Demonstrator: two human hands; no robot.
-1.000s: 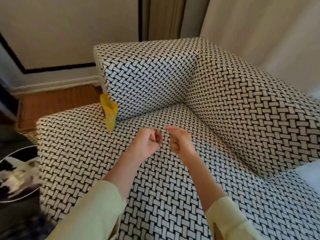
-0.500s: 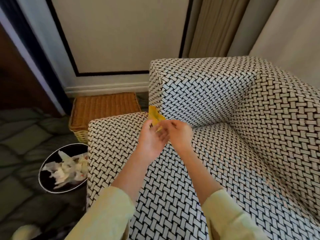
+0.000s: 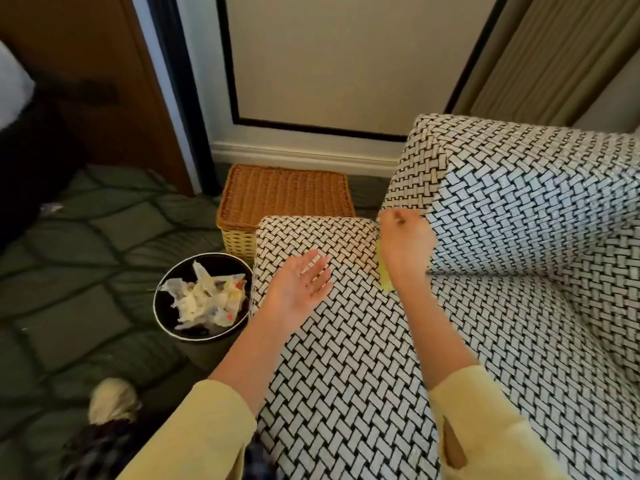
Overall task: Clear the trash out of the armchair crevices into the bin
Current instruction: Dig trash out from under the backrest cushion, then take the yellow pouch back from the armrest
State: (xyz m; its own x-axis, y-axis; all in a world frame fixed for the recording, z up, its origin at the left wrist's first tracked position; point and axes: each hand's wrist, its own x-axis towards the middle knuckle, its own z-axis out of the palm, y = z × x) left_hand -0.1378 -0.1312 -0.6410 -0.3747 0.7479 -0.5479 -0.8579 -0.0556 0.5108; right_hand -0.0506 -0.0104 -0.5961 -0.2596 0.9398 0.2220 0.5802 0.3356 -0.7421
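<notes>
The armchair (image 3: 519, 306) has a black-and-white woven cover. A yellow wrapper (image 3: 384, 280) sticks out of the crevice between the seat cushion and the left armrest, mostly hidden behind my right hand (image 3: 407, 247). That hand's fingers are curled round the wrapper's upper part at the armrest's front corner. My left hand (image 3: 299, 289) hovers over the seat's front left corner, palm up with fingers straight, holding nothing. The black round bin (image 3: 160, 311) stands on the floor left of the seat, with crumpled paper trash (image 3: 204, 299) inside.
A wicker basket (image 3: 284, 195) sits on the floor between the chair's front and the wall. Green patterned carpet (image 3: 86, 254) covers the floor. A fluffy cream slipper pom (image 3: 110, 400) lies near the bottom left. Curtains (image 3: 554, 57) hang behind the armrest.
The view has swung left, bringing the bin into full sight. My left hand has opened and moved left, away from my right hand. My right hand has closed on the yellow wrapper at the armrest.
</notes>
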